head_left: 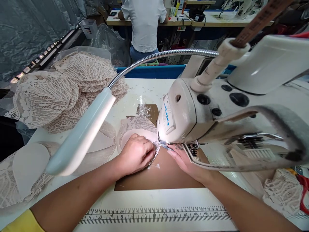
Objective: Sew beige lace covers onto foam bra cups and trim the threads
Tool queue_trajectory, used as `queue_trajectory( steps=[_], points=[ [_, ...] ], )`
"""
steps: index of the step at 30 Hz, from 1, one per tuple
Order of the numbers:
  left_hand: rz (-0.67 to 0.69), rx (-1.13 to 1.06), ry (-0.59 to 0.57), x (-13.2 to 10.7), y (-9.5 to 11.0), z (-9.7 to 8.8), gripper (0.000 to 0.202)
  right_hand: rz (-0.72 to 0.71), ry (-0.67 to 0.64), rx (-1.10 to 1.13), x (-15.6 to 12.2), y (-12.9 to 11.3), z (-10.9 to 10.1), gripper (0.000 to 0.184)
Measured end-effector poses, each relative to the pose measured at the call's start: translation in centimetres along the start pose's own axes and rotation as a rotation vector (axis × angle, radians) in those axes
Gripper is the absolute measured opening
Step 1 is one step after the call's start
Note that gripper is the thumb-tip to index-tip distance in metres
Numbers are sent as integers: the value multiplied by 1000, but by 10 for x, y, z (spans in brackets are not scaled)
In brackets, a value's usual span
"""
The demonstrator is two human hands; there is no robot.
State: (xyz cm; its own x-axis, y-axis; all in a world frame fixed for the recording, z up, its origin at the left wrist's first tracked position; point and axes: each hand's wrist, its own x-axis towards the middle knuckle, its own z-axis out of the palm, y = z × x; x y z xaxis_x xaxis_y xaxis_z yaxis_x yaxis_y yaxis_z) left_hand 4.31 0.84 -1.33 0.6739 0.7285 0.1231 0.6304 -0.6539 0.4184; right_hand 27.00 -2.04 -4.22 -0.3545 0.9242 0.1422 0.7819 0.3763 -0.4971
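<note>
My left hand (138, 153) is closed, fingers curled on the near edge of a pale lace cup piece (138, 124) with a smooth lining. That edge runs toward the needle area of the white sewing machine (178, 112). On the other side of the needle is my right hand (180, 158), its fingers bent in close under the machine head. A small silver metal part (166, 147) lies at its fingertips; whether the hand holds it cannot be made out. The machine's guard hides part of this hand. Beneath both hands is a brown sheet (159, 180).
A lace pile (70, 83) stands at back left, with loose cup pieces (31, 167) nearer. A lamp (82, 132) on a bent metal neck hangs over the left side. Lace scraps (282, 190) and red-handled scissors (304, 190) lie right. A person (145, 25) sits beyond.
</note>
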Motion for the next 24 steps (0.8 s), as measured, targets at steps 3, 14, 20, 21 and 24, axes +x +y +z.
queue_trajectory(
  steps=[3,14,20,21,24],
  points=[
    [3,6,-2,1,0,0,23,-17,10,41,1,-4,-4,26],
    [5,-28,7,1,-1,-1,22,-67,-11,-41,0,-3,-12,27],
    [-5,-56,40,-1,-2,1,20,-28,46,-113,-4,1,-6,25],
    [-7,-59,47,-1,-1,1,20,-8,66,-110,-3,2,-4,23],
    [-5,-54,50,-1,0,0,21,51,135,-105,1,2,3,22]
  ],
)
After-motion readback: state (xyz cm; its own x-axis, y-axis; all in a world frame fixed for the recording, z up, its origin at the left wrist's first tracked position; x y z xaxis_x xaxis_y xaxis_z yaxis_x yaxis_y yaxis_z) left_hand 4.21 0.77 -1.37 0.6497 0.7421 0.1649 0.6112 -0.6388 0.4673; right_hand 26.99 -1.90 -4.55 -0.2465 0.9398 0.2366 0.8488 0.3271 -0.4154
